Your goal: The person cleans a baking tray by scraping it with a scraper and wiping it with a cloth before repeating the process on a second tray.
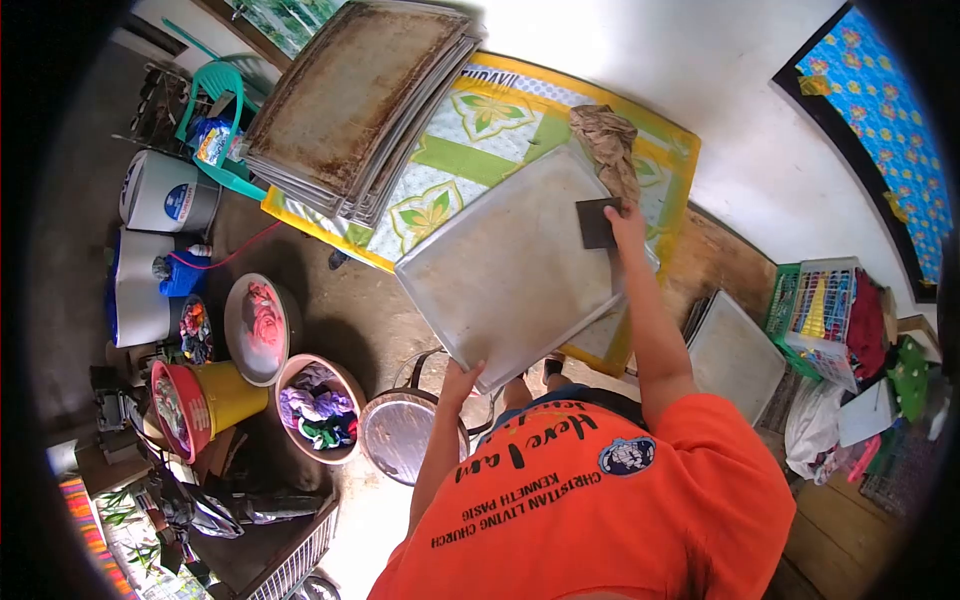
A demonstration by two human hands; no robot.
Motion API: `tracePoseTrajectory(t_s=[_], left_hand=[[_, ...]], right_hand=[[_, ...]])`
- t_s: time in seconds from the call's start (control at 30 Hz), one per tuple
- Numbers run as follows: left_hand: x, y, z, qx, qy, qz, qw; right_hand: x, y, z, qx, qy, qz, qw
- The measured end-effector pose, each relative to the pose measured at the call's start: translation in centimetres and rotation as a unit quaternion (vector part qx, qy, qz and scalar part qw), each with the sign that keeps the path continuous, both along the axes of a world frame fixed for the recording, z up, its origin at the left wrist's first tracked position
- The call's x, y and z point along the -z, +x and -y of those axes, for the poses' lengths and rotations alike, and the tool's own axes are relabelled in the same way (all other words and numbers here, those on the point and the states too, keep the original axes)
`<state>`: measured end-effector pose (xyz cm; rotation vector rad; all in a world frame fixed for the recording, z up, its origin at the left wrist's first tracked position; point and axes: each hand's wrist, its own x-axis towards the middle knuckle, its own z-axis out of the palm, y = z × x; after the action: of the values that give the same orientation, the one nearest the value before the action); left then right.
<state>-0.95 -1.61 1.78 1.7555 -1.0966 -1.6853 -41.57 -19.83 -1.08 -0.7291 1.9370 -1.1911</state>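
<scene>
Nearest is the person's orange shirt (600, 480). Just beyond it, the left hand (463, 383) is closed on the near corner of a flat grey tray (510, 270), which lies tilted across the counter (480, 150), that corner jutting past the edge towards the lap. The tray looks like thin metal: probably stiff, fairly light for its breadth, and apt to slide on the smooth-looking cloth. The raised rim or a corner seems the best place to take hold; the wide face offers little.

Farther up, the right hand's grip is clamped on a dark square pad (597, 224) lying against the tray's face. The pad looks thin and bendable, best held by its edge. Beyond sits crumpled brown paper (607, 145), and at the far left a stack of rusty trays (350, 100).
</scene>
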Motion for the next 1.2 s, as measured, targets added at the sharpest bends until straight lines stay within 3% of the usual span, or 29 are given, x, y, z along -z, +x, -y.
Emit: tracePoseTrajectory(t_s=[0.07, 0.1, 0.2, 0.27, 0.37, 0.47, 0.53, 0.63, 0.67, 0.7, 0.8, 0.9, 0.97, 1.03, 1.07, 1.13, 1.17, 1.2], left_hand=[[-0.2, 0.0, 0.0, 0.014, -0.023, 0.016, 1.0], [0.3, 0.2, -0.1, 0.02, -0.046, 0.029, 0.998], [2.2, 0.6, -0.2, 0.025, -0.114, 0.089, 0.989], [1.9, 0.2, 0.1, 0.012, -0.155, 0.157, 0.975], [0.5, 0.1, 1.0, 0.069, -0.047, 0.202, 0.976], [0.7, 0.2, 1.1, 0.073, -0.04, 0.196, 0.977], [0.0, -0.1, 1.3, 0.053, -0.018, 0.156, 0.986], [-1.8, -0.7, 1.6, 0.04, 0.028, 0.166, 0.985], [-2.1, -0.7, 1.6, 0.04, 0.044, 0.181, 0.982], [2.4, 0.5, 0.1, 0.049, -0.095, 0.204, 0.973], [-2.0, -0.7, 1.3, 0.05, 0.009, 0.197, 0.979], [-1.3, -0.4, 1.4, 0.055, 0.016, 0.186, 0.981], [-0.9, -0.2, 1.1, 0.05, -0.03, 0.167, 0.984], [1.0, 0.2, 0.5, 0.046, -0.143, 0.152, 0.977], [1.0, 0.3, 0.5, 0.047, -0.12, 0.155, 0.979], [0.6, 0.1, 0.3, 0.045, -0.07, 0.16, 0.984], [-0.9, -0.4, 0.8, 0.036, 0.025, 0.152, 0.987], [-1.9, -0.9, 0.7, 0.021, 0.017, 0.128, 0.991]], right_hand=[[-4.2, -0.3, 0.0, -0.011, 0.105, -0.27, 0.957], [-6.5, 0.6, -0.1, -0.067, 0.127, -0.286, 0.947], [-4.0, 1.7, 0.9, -0.159, 0.078, -0.388, 0.904], [-4.5, 1.3, 3.2, -0.096, 0.1, -0.381, 0.914], [-7.0, 1.4, 5.8, 0.009, 0.125, -0.352, 0.928], [-6.5, 7.6, 6.4, -0.086, 0.1, -0.307, 0.943], [-4.3, 13.9, 4.4, -0.193, -0.051, -0.434, 0.878], [-6.0, 15.5, 3.2, -0.212, -0.008, -0.425, 0.88], [-6.9, 13.1, 5.1, -0.163, 0.054, -0.356, 0.918], [-7.3, 10.2, 7.0, -0.113, 0.117, -0.283, 0.945], [-5.7, 9.8, 7.2, -0.003, 0.045, -0.351, 0.935], [-0.3, 20.1, 2.9, -0.203, -0.011, -0.422, 0.883], [-7.3, 24.4, -0.6, -0.37, 0.013, -0.347, 0.862], [-4.3, 22.1, 1.4, -0.271, 0.013, -0.35, 0.897], [-2.8, 20.5, 2.8, -0.219, 0.013, -0.349, 0.911], [-7.4, 16.4, 5.0, -0.11, 0.088, -0.274, 0.951], [-7.0, 17.1, 4.8, -0.113, 0.071, -0.288, 0.948], [-6.5, 18.2, 4.7, -0.116, 0.052, -0.304, 0.944]])
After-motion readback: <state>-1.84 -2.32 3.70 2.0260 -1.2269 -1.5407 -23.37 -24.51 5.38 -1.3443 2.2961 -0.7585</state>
